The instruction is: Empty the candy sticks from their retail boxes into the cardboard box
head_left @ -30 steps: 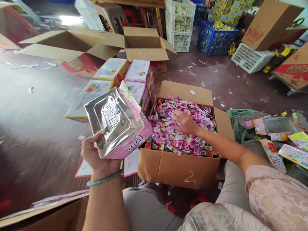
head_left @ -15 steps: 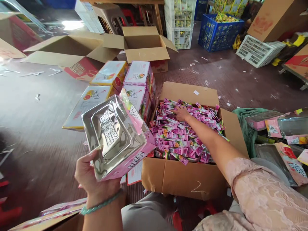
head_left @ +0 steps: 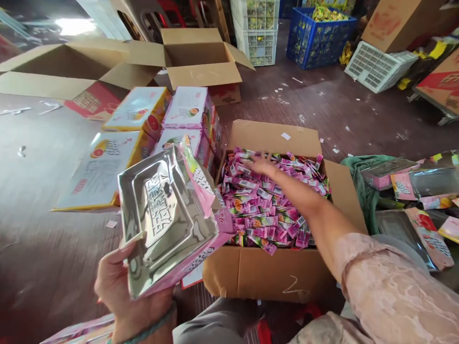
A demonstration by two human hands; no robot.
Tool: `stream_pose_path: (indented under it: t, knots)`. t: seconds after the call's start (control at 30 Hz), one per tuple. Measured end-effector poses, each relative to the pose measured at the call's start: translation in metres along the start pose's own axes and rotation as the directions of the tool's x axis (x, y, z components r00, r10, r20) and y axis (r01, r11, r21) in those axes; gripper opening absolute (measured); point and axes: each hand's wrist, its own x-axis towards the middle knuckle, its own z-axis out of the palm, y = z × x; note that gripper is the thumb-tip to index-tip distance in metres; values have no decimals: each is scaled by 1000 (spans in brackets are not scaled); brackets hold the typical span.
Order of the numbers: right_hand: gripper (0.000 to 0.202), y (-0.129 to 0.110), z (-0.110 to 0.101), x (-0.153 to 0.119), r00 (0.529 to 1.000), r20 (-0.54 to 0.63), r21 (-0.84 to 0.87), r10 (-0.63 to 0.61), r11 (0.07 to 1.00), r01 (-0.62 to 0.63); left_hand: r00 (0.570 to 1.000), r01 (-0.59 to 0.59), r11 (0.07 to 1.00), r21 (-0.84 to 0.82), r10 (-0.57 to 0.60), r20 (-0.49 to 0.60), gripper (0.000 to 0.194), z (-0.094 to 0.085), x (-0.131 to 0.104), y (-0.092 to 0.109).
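My left hand (head_left: 124, 286) grips a pink printed packaging box (head_left: 168, 215) with a shiny clear moulded plastic face, tilted toward me; its thumb presses on the plastic edge. One torn-looking pink flap stands up along the box's far right side. Over the brown carton (head_left: 267, 272) in front of my knees, my right hand (head_left: 263, 165) is spread, palm down, at the far part of a heap of pink stick sachets (head_left: 256, 210). It holds nothing that I can see, and whether its fingers touch the sachets is unclear.
White-topped fruit-printed boxes (head_left: 132, 107) stand left of the carton, with open brown cartons (head_left: 204, 74) behind. Clear-windowed packages (head_left: 405, 234) lie to the right beside green cloth (head_left: 358, 181). A blue crate (head_left: 304, 38) and white crates (head_left: 256, 48) stand farther back.
My right hand has lifted slightly and its fingers have spread over the sachets. The held box has shifted slightly left and down in view. The camera view has also shifted.
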Motion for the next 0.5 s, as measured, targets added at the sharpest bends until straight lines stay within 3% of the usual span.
stream_pose_path:
  t: [0.07, 0.13, 0.23, 0.3, 0.4, 0.5]
  knots:
    - [81, -3, 27, 1, 998, -37, -14, -52, 999, 51, 999, -44, 999, 20, 44, 23, 12, 7, -2, -3]
    - [81, -6, 41, 0, 992, -91, -24, -88, 996, 86, 997, -56, 998, 40, 54, 52, 8, 15, -5, -6]
    - [86, -7, 32, -6, 996, -11, 27, -92, 995, 93, 994, -16, 997, 81, 8, 105, 7, 27, -10, -9]
    - [89, 1, 17, -19, 989, -52, 14, -141, 990, 142, 991, -5, 994, 109, -9, 133, 10, 32, -13, -11]
    - [89, 33, 7, -53, 947, -211, -161, -244, 964, 212, 986, -30, 994, 106, 12, 164, 13, 36, -15, -12]
    - [82, 81, 17, -93, 966, -179, -239, -186, 961, 140, 981, -68, 995, 68, 54, 187, 13, 38, -17, -14]
